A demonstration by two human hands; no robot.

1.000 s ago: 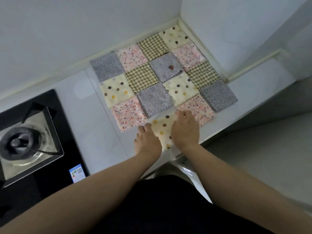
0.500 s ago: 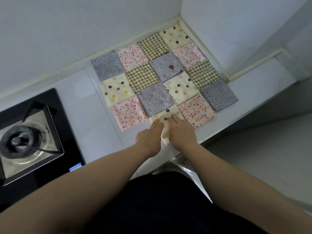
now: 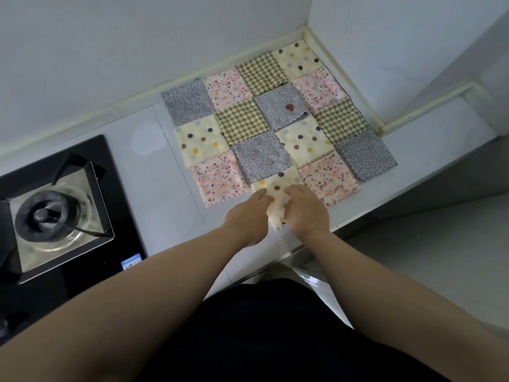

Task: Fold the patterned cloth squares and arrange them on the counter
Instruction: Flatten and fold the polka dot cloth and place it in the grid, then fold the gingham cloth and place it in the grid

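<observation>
Left hand (image 3: 248, 216): fingers nearly straight, resting on the left part of the cream dotted cloth (image 3: 278, 184).
Right hand (image 3: 307, 210): fingers curled over the same cloth, which bunches up between the two hands.
Cloth position: front of the white surface (image 3: 179, 175), touching the laid-out squares (image 3: 242, 125).
Around: gas stove (image 3: 55, 213) well apart on the left; small brown object (image 3: 290, 107) on a grey square (image 3: 275, 111).
Textures: soft fabric with scalloped edges; dots, pink speckle, green check.
</observation>
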